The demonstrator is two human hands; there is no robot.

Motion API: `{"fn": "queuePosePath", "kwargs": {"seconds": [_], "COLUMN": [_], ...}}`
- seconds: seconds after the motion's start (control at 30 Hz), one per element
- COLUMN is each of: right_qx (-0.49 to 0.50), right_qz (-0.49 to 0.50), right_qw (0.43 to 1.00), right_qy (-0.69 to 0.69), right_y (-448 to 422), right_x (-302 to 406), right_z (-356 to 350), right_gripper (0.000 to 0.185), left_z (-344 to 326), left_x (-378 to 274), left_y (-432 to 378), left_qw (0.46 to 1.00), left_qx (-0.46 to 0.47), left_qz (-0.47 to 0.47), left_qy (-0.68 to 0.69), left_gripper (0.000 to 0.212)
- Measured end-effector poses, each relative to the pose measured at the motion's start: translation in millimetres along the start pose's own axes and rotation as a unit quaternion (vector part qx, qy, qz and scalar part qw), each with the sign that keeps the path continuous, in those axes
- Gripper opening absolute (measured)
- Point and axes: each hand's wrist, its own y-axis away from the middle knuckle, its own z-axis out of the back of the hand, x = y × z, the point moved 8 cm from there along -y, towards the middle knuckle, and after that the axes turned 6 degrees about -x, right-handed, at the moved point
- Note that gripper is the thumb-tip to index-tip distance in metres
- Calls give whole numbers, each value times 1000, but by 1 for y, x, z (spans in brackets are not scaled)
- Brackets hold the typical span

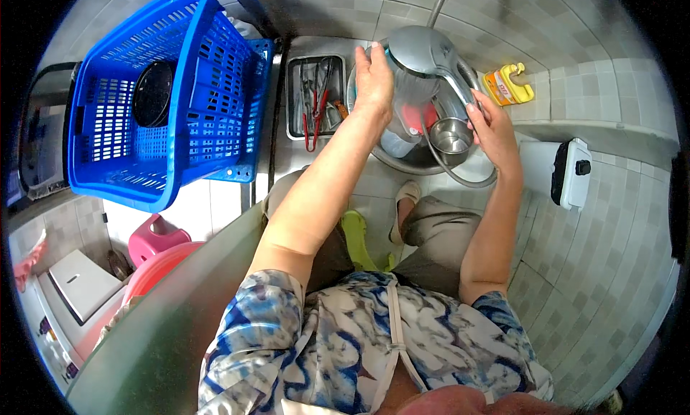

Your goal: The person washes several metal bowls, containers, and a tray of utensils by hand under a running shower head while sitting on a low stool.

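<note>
In my right hand (489, 132) is the handle of a grey handheld shower head (420, 49), tilted over a round metal basin (407, 167). Streaks of water fall from its face into the basin. My left hand (373, 83) is at the basin's left side, close to the shower head, fingers pointing away from me; its palm side is hidden, so whether it grips anything is unclear. Inside the basin are a small stainless steel pot (452, 137), a red object (419, 117) and a translucent container (398, 144). The flexible shower hose (458, 179) loops over the basin's near rim.
Left of the basin, a metal tray (294, 125) holds tongs with red handles (318, 113) and other utensils. A blue plastic basket (175, 151) with a black round item (153, 94) stands further left. A yellow bottle (509, 85) sits on the right ledge. A glass panel (178, 312) is at my left.
</note>
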Motion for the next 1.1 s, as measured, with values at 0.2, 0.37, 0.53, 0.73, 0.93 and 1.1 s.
{"fn": "queuePosePath", "kwargs": {"seconds": [0.2,0.37,0.53,0.73,0.93,1.1], "right_qx": [-102,-188,-254,-278,-289,-293], "right_qz": [78,71,58,53,78,139], "right_qw": [989,966,953,954,949,944], "right_qy": [71,162,157,100,103,63], "right_y": [2,5,8,12,14,9], "right_x": [-7,2,6,11,17,17], "right_z": [27,52,64,65,64,54], "right_gripper": [38,42,43,43,42,38], "left_z": [-9,-16,-24,-28,-28,-18], "left_x": [-4,-7,5,6,14,39], "left_y": [12,20,8,11,2,-32], "left_qw": [999,998,998,997,998,997], "left_qx": [39,58,58,65,52,0], "left_qz": [3,18,24,22,37,83], "left_qy": [16,25,31,25,14,4], "left_gripper": [70,68,67,67,67,67]}}
